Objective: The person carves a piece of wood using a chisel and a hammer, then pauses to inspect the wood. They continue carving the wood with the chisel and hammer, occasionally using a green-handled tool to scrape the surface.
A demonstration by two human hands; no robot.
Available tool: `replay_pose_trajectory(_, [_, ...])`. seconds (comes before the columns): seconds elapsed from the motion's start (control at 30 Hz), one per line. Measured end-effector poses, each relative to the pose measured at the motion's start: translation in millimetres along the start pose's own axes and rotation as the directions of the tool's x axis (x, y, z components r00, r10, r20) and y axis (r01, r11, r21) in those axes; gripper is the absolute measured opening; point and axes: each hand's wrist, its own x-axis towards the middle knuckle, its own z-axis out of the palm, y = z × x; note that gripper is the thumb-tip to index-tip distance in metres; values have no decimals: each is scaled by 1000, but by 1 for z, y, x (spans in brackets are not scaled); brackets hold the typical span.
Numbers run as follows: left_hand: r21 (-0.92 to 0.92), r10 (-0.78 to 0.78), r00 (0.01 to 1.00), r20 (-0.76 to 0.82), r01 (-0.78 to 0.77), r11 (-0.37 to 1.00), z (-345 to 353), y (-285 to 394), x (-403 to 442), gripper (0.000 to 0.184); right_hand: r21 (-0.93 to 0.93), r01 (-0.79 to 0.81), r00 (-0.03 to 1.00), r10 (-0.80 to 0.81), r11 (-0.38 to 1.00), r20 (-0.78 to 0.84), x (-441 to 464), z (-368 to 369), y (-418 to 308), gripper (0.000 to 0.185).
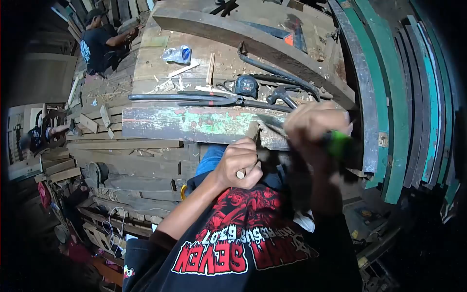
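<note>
My left hand [240, 164] is closed around a light wooden stick [252, 130], with one cut end showing below the fingers. The stick's upper end is at the near edge of a painted wooden board [194, 120] with worn green and grey paint. To the right, my right hand [317, 121] is curled and blurred by motion. It grips a dark-bladed tool [270, 120] that points left toward the stick. A green and black part [339, 142] shows beside this hand, too smeared to make out. Just beyond lies a hammer [283, 97].
Beyond the board lie long-handled pincers [228, 100], a tape measure [246, 86], a bent metal bar [277, 70] and a crumpled plastic wrapper [178, 55]. A long beam [253, 46] crosses the bench. Green planks [389, 97] stand at right. Another person [99, 44] sits at upper left.
</note>
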Motion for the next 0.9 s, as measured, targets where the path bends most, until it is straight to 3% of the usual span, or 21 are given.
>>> replay_pose_trajectory(0.1, [-12, -4, 999, -35, 4, 1000, 1, 1, 4, 32, 105, 28, 994, -38, 994, 103, 20, -4, -32, 23])
replay_pose_trajectory(0.17, [-13, 18, 998, -66, -18, 1000, 4, -2, 4, 31, 2, -51, 999, 51, 999, -10, -4, 8, -10, 32])
replay_pose_trajectory(0.23, [-14, 18, 996, -85, -19, 1000, 6, -3, 5, 30, -72, -172, 981, 178, 982, 81, -23, 9, 18, 39])
replay_pose_trajectory(0.27, [-18, 6, 996, -88, -8, 1000, 7, -4, 6, 30, -112, -244, 936, 264, 963, 232, -25, 5, 28, 40])
replay_pose_trajectory(0.37, [-47, 9, 999, -53, -12, 999, 3, 1, 8, 31, -18, -336, 939, 336, 942, 73, -25, 0, 24, 43])
replay_pose_trajectory(0.47, [-18, 13, 999, -46, -13, 1000, 7, -4, 2, 32, 56, -94, 995, 92, 994, 39, -7, 3, -7, 42])
replay_pose_trajectory(0.53, [3, -15, 997, -75, 15, 1000, 6, -4, 5, 32, 149, 24, 991, -43, 989, 123, 15, -5, -47, 38])
replay_pose_trajectory(0.63, [5, 0, 998, -58, 0, 1000, 6, -7, 9, 32, 162, 33, 973, -68, 986, 218, 17, -10, -52, 33])
replay_pose_trajectory(0.77, [-28, -11, 998, -69, 9, 1000, 10, -5, 13, 29, -155, -133, 977, 156, 979, 145, -28, 1, 27, 35])
replay_pose_trajectory(0.87, [-4, 23, 997, -73, -24, 1000, 11, -1, 23, 29, 84, -285, 948, 294, 955, -123, -30, -6, 23, 41])
replay_pose_trajectory(0.9, [-16, 49, 995, -89, -51, 999, 12, 2, 27, 30, 81, -224, 967, 232, 971, -102, -25, -10, 16, 47])
